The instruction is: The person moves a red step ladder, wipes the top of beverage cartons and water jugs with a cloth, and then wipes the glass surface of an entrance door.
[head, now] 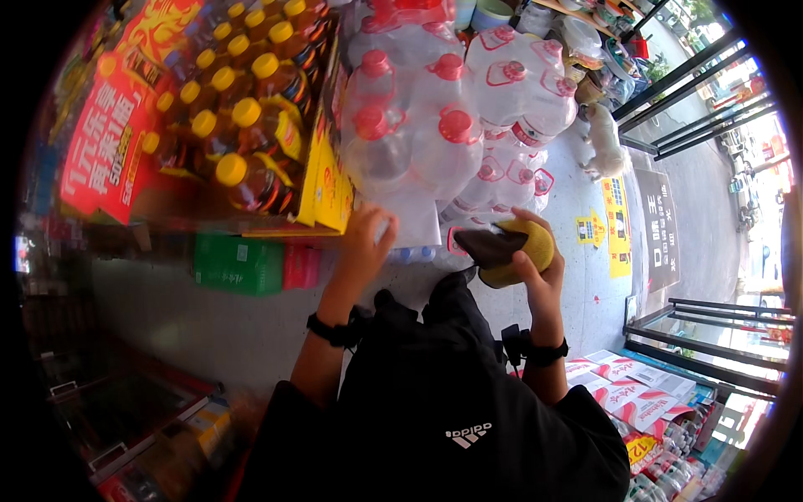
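Note:
My right hand (544, 258) grips a rounded yellow item (538, 241) with a textured surface and a dark brown flap (492, 246); what it is I cannot tell. My left hand (370, 232) is curled by the corner of a yellow cardboard display box (326, 194), over a white sheet (411, 216). Its thumb and a finger form a loop, and whether the fingertips pinch anything is unclear. In the box stand several dark drink bottles (260, 182) with yellow caps. Just beyond my hands are large clear water jugs (408, 144) with red caps and handles.
A white dog (603, 141) stands on the grey floor (564, 188) near the glass door frame (677, 94). Green (238, 263) and red (301, 267) cartons sit below the display. White-and-red cartons (633, 392) are stacked at lower right; a dark display case (119, 401) is at lower left.

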The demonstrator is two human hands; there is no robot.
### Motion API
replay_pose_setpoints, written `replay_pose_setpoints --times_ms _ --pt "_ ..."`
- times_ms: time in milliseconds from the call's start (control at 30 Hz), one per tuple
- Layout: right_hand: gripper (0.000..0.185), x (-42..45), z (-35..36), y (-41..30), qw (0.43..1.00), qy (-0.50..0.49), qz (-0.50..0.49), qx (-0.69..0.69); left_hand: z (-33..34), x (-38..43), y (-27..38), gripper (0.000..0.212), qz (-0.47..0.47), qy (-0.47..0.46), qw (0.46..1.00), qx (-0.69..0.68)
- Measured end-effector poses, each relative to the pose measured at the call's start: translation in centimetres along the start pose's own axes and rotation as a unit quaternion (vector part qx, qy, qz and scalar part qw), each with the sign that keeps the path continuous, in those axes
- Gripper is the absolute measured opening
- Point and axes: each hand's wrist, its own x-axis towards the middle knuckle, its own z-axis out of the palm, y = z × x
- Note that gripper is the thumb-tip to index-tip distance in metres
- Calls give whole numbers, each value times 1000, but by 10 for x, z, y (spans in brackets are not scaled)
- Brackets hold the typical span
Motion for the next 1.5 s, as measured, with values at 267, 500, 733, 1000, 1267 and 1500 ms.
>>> replay_pose_setpoints --times_ms 267,500,733,1000,1267,1500 --pt "35 88 -48 -8 999 -3 -24 27 21 195 -72 39 55 237 905 349" --pt "16 210 -16 48 927 -68 -279 -242 32 225 -71 54 -45 185 924 332" --pt "54 252 43 99 832 -199 -280 -436 24 217 -69 45 -16 205 939 275" --pt "93 345 88 117 748 -350 -217 -520 23 229 -54 38 -39 212 949 230" --pt "117 373 116 86 695 -466 -11 -548 22 223 -70 35 -41 237 942 232" --pt "125 370 98 86 699 -487 -30 -523 22 221 -67 39 -64 203 955 208"
